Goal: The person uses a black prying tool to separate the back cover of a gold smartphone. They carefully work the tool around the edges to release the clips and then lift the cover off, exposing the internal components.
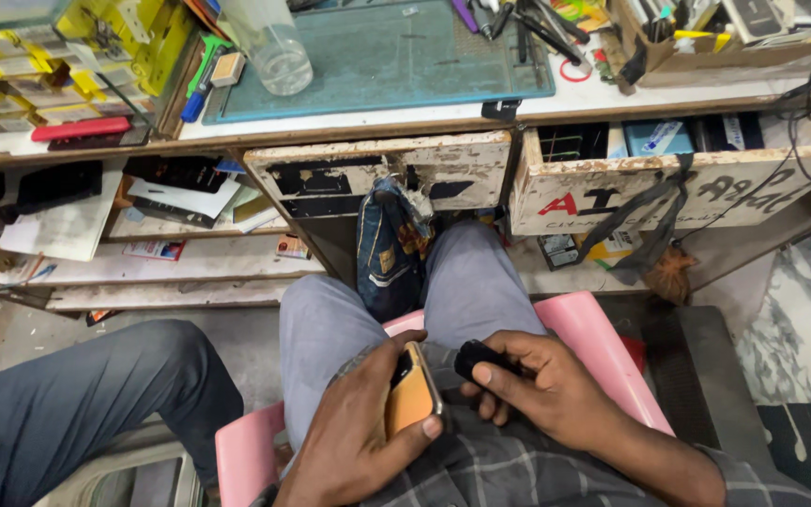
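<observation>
I sit on a pink stool (603, 343) and look down at my lap. My left hand (359, 432) grips a phone (412, 399) with a tan-orange back, held on edge over my left thigh. Just to its right, my right hand (542, 380) pinches a small black object (482, 357) between thumb and fingers. The two hands are close together but apart. What the black object is I cannot tell.
A worn wooden workbench (377, 122) stands ahead with a teal mat (396, 56), a clear bottle (274, 47) and tools. Two drawers (612, 183) hang open above my knees. A blue cloth (389, 249) hangs between my legs. Another person's leg (86, 394) is at left.
</observation>
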